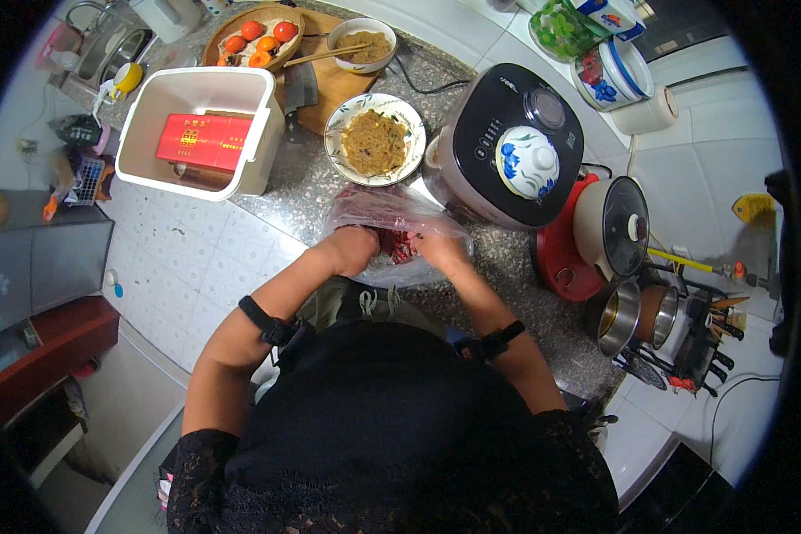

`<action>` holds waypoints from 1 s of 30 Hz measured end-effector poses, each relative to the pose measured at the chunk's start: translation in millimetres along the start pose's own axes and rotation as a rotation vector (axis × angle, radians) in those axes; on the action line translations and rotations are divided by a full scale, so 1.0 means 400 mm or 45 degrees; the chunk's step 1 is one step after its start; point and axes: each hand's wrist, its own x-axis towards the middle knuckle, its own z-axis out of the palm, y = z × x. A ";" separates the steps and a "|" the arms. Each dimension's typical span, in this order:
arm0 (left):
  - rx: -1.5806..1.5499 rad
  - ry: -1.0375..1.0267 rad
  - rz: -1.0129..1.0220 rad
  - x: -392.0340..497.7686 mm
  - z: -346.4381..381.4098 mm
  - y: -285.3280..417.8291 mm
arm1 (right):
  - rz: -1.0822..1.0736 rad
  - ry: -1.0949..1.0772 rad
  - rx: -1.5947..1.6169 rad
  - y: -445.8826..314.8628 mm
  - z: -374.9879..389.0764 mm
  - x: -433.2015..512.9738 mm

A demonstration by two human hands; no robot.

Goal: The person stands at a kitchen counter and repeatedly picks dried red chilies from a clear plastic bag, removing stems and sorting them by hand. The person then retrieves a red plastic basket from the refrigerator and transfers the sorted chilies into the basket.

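Both of my hands reach into a clear plastic bag (400,207) at the counter's front edge. Dark red pieces (398,245), too small to name surely, lie inside between them. My left hand (356,249) is at the bag's left side, its fingers curled and mostly hidden. At the right side, my right hand (438,250) has its fingertips at the red pieces; whether it grips them is unclear. Just behind the bag stands a patterned bowl (336,150) of brownish noodle-like food (376,142).
A white plastic bin (260,157) holding a red box (203,139) stands at left. Behind are a cleaver (300,85), a cutting board (367,81), a basket of persimmons (221,33) and a bowl with chopsticks (390,59). A black-topped appliance (487,100) and a lidded pot (591,213) are at right.
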 end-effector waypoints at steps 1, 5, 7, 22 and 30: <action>0.023 -0.019 -0.002 0.001 -0.001 0.000 | 0.000 -0.106 0.019 -0.006 -0.001 -0.001; 0.033 -0.017 -0.042 -0.002 -0.004 0.006 | -0.082 -0.230 -0.135 -0.034 0.014 -0.008; 0.054 -0.024 -0.059 -0.003 -0.011 0.013 | -0.080 -0.126 -0.124 -0.044 0.023 -0.008; -0.397 0.485 -0.224 0.017 -0.023 0.033 | -0.007 -0.176 0.807 -0.109 -0.050 -0.006; -0.781 0.352 -0.169 0.002 -0.079 0.052 | -0.244 0.191 0.358 -0.157 -0.080 -0.015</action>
